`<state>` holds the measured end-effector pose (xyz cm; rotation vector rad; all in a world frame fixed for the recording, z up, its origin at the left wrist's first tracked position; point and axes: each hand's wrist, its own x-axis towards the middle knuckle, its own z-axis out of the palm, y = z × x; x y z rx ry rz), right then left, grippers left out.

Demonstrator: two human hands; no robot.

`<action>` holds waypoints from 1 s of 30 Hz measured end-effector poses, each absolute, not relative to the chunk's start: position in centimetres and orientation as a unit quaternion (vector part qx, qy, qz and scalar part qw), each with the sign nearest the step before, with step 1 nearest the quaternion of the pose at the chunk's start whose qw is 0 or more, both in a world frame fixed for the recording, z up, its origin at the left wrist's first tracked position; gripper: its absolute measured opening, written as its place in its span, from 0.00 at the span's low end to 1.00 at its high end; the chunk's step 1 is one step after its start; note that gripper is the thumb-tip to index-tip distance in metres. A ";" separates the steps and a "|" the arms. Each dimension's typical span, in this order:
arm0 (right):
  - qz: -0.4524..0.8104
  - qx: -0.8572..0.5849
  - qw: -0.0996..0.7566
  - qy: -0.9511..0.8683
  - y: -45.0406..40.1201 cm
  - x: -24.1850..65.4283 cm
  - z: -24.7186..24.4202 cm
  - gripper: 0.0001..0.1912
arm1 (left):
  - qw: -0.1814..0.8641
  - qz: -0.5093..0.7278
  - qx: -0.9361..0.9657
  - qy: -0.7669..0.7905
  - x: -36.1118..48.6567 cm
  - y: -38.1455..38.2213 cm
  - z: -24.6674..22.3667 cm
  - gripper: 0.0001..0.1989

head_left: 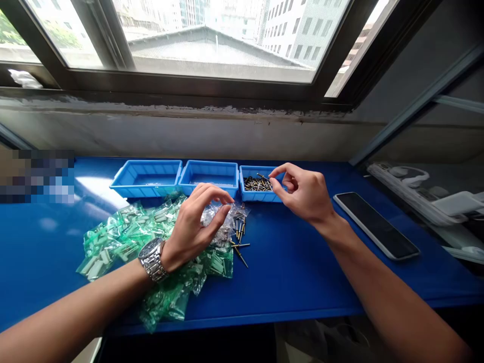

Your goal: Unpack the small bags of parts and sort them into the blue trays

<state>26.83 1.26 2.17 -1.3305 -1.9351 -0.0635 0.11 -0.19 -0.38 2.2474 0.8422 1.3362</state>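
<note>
My right hand (302,194) is over the right-hand blue bin (260,197), its thumb and index finger pinched on one end of a thin metal pin (263,176). Many similar silver and brass-coloured pins (257,185) fill that bin. My left hand (198,217), with a metal watch (153,258) on its wrist, hovers above the bags. Its fingers are curved, and a small gap shows between thumb and index fingertip with nothing visible in it. Below it are clear plastic bags (215,217) and a heap of green-tinted bags (109,239) holding pale pieces.
Two more blue bins, the left (145,190) and the middle (207,187), stand in the row. Several loose pins (241,229) lie on the blue table (287,272). A phone (376,225) rests at right, near a white tray (416,196). Behind is a window.
</note>
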 end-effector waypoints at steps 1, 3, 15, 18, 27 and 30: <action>-0.020 -0.520 0.385 -0.762 1.2 26.9 2.2 0.04 | 0.194 0.479 0.802 0.299 0.1 -0.2 -0.4 0.01; 0.028 -0.491 0.379 -0.784 0.8 26.4 2.4 0.04 | 0.193 0.478 0.806 0.291 0.1 -0.2 -0.4 0.03; 0.190 -0.364 0.066 -0.909 -1.8 23.9 2.4 0.05 | 0.215 0.452 0.816 0.288 0.0 -0.2 -0.2 0.11; 0.187 -0.362 0.048 -0.912 -1.8 23.8 2.3 0.03 | 0.224 0.447 0.817 0.288 0.0 -0.3 -0.1 0.12; 0.235 -0.382 0.015 -0.894 -1.6 23.8 3.5 0.01 | 0.234 0.440 0.817 0.290 0.0 -0.3 -0.1 0.13; 0.222 -0.393 0.004 -0.892 -1.6 23.6 3.4 0.04 | 0.235 0.440 0.817 0.290 0.0 -0.2 -0.1 0.13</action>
